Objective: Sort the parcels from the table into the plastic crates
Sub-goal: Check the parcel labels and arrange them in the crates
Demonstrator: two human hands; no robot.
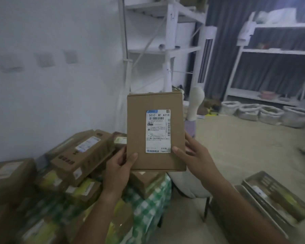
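Both hands up close: left hand (pixel 119 164) and right hand (pixel 192 155) pinch the flat parcel (pixel 156 132) by its lower corners, thumbs in front, label facing us; it's upright above the table (pixel 148 208). Looks light and stiff, so edge grips should hold; crates (pixel 275 196) wait near right.

Left side's jammed with stacked parcels (pixel 81 155) on the table (pixel 148 208); open floor (pixel 245 147) runs right toward the crates (pixel 275 196).
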